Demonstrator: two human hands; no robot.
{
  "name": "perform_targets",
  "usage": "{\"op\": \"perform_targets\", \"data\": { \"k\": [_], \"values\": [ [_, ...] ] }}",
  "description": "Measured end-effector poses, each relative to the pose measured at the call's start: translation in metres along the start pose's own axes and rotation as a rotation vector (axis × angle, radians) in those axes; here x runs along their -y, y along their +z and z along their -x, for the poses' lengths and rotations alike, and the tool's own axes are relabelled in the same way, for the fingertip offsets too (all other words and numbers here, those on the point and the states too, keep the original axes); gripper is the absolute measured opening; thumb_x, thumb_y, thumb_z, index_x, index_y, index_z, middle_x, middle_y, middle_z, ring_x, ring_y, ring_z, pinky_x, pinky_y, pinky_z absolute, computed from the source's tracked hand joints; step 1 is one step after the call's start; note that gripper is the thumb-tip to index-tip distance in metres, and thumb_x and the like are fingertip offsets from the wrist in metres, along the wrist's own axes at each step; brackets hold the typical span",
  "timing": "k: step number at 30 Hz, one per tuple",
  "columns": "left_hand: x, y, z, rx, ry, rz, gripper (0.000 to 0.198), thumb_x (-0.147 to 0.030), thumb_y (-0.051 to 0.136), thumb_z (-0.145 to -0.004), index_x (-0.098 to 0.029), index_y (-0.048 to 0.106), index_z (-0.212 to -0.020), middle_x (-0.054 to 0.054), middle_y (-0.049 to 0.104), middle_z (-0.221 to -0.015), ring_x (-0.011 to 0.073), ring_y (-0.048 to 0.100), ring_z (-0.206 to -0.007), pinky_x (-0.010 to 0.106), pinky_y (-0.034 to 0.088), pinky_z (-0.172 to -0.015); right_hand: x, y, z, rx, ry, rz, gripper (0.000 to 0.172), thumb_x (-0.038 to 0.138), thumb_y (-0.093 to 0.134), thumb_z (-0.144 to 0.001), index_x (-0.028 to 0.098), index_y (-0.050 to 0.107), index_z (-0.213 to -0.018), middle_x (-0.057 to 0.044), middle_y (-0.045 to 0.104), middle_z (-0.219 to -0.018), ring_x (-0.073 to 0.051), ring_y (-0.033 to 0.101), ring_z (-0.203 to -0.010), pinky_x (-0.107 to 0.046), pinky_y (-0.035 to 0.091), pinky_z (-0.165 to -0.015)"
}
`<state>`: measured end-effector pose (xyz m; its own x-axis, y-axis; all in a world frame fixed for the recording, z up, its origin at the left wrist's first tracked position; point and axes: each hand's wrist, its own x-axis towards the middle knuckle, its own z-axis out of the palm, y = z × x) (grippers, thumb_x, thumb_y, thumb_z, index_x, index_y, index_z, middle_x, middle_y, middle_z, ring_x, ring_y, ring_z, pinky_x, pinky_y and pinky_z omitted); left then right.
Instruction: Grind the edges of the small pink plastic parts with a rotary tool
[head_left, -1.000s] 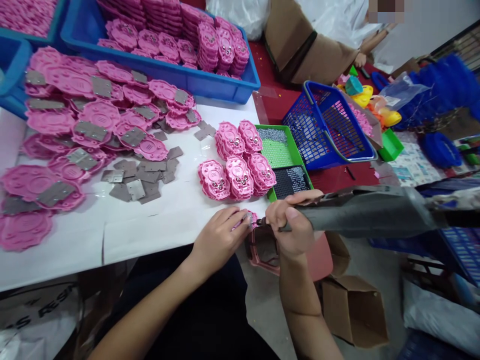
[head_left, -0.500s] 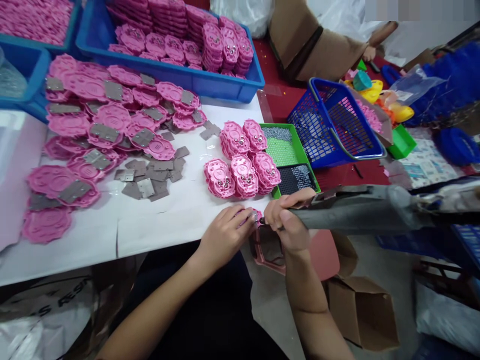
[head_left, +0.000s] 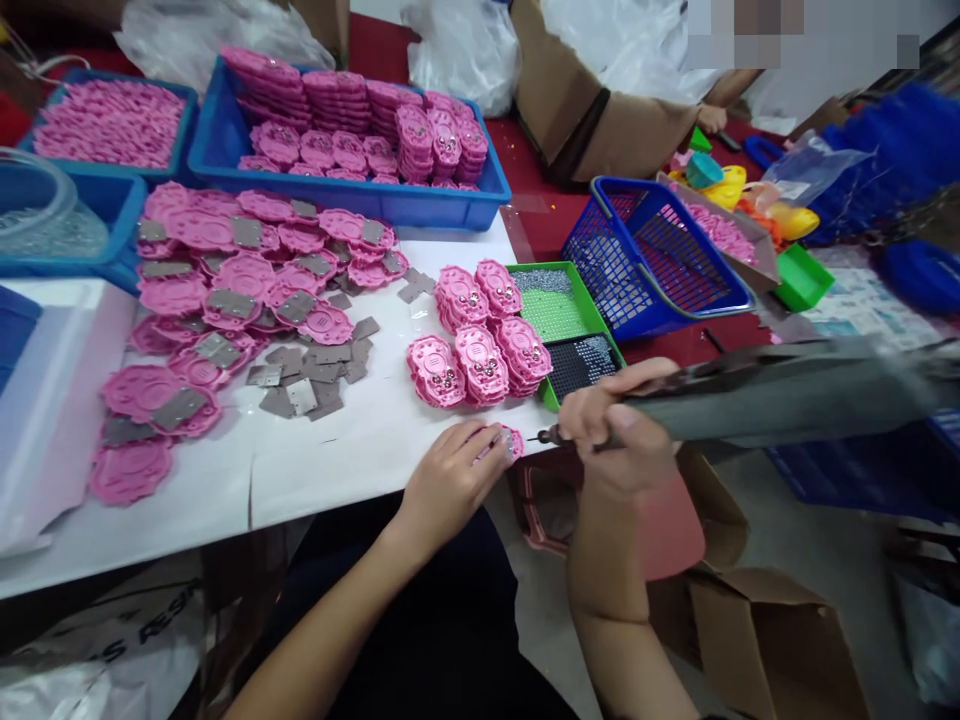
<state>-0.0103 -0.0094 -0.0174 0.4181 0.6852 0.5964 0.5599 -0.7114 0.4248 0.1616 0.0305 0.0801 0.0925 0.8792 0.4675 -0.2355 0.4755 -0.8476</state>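
My left hand [head_left: 455, 475] is closed around a pink plastic part [head_left: 514, 443] at the table's front edge, and its fingers cover most of it. In my right hand [head_left: 619, 420] is a dark electric screwdriver [head_left: 765, 400], held level. Its thin bit points left and ends a little short of the pink part. Just behind my hands stand several stacks of pink plastic parts [head_left: 481, 362] with shiny screws in them. A green tray [head_left: 540, 392] beside these stacks holds small screws and a black screw plate [head_left: 581, 364].
Loose grey metal plates [head_left: 326, 352] lie left of the stacks, near a heap of pink parts [head_left: 244, 277]. Behind stands a blue bin [head_left: 360, 194] of stacked parts. A blue basket [head_left: 637, 290] is at the right. Another person's hand [head_left: 711, 118] shows at the back.
The screwdriver has drawn back to the right, so its bit now stands apart from the pink part. My left hand keeps its hold. The camera view has shifted.
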Motion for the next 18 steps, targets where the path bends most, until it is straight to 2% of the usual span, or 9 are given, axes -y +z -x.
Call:
{"op": "perform_targets", "data": {
  "k": [4, 6, 8, 12, 18],
  "values": [
    [0.003, 0.003, 0.007, 0.041, 0.051, -0.047, 0.024, -0.017, 0.058, -0.105, -0.011, 0.068, -0.126, 0.015, 0.075, -0.128, 0.0299, 0.071, -0.121, 0.047, 0.061, -0.103, 0.018, -0.024, -0.029, -0.372, -0.138, 0.155, 0.009, 0.026, 0.064, -0.072, 0.024, 0.059, -0.079, 0.012, 0.042, -0.042, -0.009, 0.031, -0.029, -0.024, 0.034, -0.035],
    [0.005, 0.006, 0.010, 0.058, 0.094, -0.099, 0.033, -0.010, 0.052, -0.103, -0.010, 0.065, -0.134, 0.016, 0.072, -0.136, 0.0310, 0.068, -0.128, 0.050, 0.057, -0.111, 0.019, -0.039, -0.045, -0.544, -0.149, 0.194, 0.013, 0.032, 0.064, -0.070, 0.024, 0.054, -0.072, 0.012, 0.040, -0.039, -0.009, 0.030, -0.029, -0.023, 0.030, -0.033],
    [0.007, 0.009, 0.013, 0.065, 0.131, -0.139, 0.043, -0.005, 0.047, -0.100, -0.009, 0.062, -0.140, 0.016, 0.070, -0.141, 0.0310, 0.065, -0.134, 0.051, 0.054, -0.115, 0.013, -0.052, -0.057, -0.656, -0.139, 0.196, 0.018, 0.035, 0.064, -0.068, 0.025, 0.050, -0.068, 0.012, 0.039, -0.038, -0.008, 0.030, -0.029, -0.024, 0.029, -0.033],
    [0.008, 0.009, 0.013, 0.056, 0.166, -0.156, 0.048, -0.002, 0.045, -0.097, -0.006, 0.061, -0.142, 0.017, 0.069, -0.142, 0.0313, 0.063, -0.137, 0.050, 0.055, -0.115, -0.006, -0.068, -0.071, -0.679, -0.123, 0.231, 0.015, 0.030, 0.065, -0.067, 0.025, 0.052, -0.071, 0.012, 0.040, -0.040, -0.009, 0.034, -0.031, -0.023, 0.031, -0.037],
    [0.007, 0.006, 0.013, 0.053, 0.163, -0.108, 0.048, 0.000, 0.045, -0.093, -0.005, 0.062, -0.138, 0.018, 0.072, -0.137, 0.0303, 0.066, -0.134, 0.050, 0.058, -0.113, -0.022, -0.069, -0.078, -0.651, -0.147, 0.250, 0.009, 0.024, 0.061, -0.066, 0.024, 0.056, -0.073, 0.012, 0.042, -0.040, -0.009, 0.036, -0.031, -0.023, 0.031, -0.036]
  ]
}}
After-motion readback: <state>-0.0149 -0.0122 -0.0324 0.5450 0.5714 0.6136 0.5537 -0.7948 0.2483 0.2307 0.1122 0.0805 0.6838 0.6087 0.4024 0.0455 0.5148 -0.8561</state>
